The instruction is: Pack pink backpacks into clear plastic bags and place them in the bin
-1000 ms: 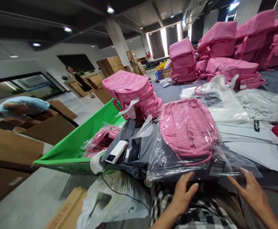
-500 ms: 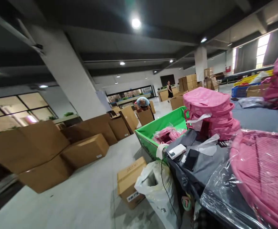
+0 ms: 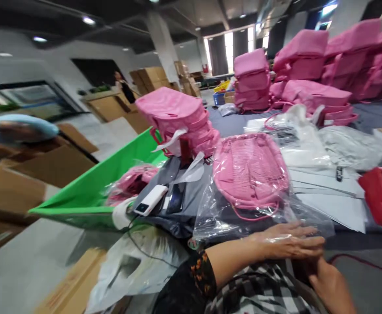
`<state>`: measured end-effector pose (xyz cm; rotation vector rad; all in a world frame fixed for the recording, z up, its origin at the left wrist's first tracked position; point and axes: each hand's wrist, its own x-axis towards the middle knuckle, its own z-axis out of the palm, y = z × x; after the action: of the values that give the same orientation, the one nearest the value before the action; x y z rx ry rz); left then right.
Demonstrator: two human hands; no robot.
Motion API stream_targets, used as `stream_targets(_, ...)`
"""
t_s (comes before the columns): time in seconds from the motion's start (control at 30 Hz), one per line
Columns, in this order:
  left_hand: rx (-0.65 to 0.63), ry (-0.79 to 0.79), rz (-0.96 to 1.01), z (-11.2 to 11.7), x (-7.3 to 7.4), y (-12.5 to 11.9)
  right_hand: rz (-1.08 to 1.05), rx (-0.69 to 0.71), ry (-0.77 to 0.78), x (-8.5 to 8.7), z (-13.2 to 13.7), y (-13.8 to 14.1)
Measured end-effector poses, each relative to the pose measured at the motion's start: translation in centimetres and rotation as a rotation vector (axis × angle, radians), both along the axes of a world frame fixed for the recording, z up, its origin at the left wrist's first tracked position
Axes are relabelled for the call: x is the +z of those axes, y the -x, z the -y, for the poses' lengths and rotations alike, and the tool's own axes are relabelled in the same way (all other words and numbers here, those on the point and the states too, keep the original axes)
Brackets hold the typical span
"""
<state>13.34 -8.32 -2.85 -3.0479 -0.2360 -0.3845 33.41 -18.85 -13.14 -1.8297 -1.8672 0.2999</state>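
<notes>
Head view. Primary item: one pink quilted backpack [image 3: 250, 170], lying flat inside a clear plastic bag [image 3: 230, 222], at 12 o'clock from the hands, on a grey-covered tabletop [image 3: 233, 122]. Left hand [image 3: 289, 240]: open, palm down, fingers extended and close together, resting across the bag's near edge, with the forearm in a black floral sleeve [image 3: 191, 279] reaching over from 9 o'clock. Right hand [image 3: 330, 285]: at 4 o'clock from the backpack, just below the left hand, its fingers partly hidden; whether it is wide, narrow or holding anything cannot be told. A flat palm like the left hand's spreads pressure evenly over thin film and is less likely to crease or tear it than a pinch. Around the backpack: white power bank [image 3: 150, 199] and dark smartphone [image 3: 176, 198] at 9 o'clock; stacked pink backpacks [image 3: 174, 115] at 10 o'clock; green bin [image 3: 89, 200], holding a bagged pink item [image 3: 132, 183], further out at 9 o'clock; white flat sheets [image 3: 328, 196] at 3 o'clock; red item [image 3: 380, 196] beyond them. More pink backpacks [image 3: 302, 65] are piled at 1 o'clock. White plastic sack [image 3: 135, 266] at 7 o'clock. Far off at 10 o'clock, a co-worker in a blue cap [image 3: 18, 128] bends among cardboard boxes [image 3: 53, 168].
</notes>
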Motion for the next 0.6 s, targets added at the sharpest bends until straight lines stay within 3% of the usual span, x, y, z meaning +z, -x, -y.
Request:
stream_targets(0.1, -0.17, -0.055, -0.212, -1.9, 1.0, -2.3, 0.043, -0.034, -0.149, -0.1, 1.7, 1.7)
stream_targets(0.17, -0.239, -0.041, -0.281, -2.5, 0.4, -2.9, -0.009, 0.092, -0.241, 0.9, 2.4, 1.5)
stream_targets(0.27, -0.24, -0.059, -0.216, -2.7, -0.8, -1.7, -0.026, 0.241, -0.443, 4.0, 1.9, -0.7)
stream_targets(0.37, -0.238, 0.009, -0.062, -2.3, -1.0, 0.6, 0.085, 0.162, -0.668, 7.3, -1.4, -2.3)
stream_targets(0.43, -0.183, 0.145, 0.035, -1.7, -1.0, 2.0, 0.094, 0.216, -0.619, 9.0, -4.8, -1.9)
stream_targets(0.5, -0.059, 0.29, 0.114, -1.0, -1.3, 3.3, -0.049, 0.331, -0.469, 10.6, -8.4, -0.8)
stream_targets(0.53, 0.022, 0.353, 0.154, -0.7, -1.4, 3.8, -0.175, 0.334, -0.408, 11.5, -10.0, -0.2)
stream_targets(0.6, 0.247, 0.469, 0.273, -0.6, -1.5, 4.5, -0.457, 0.213, -0.346, 13.6, -12.7, 0.7)
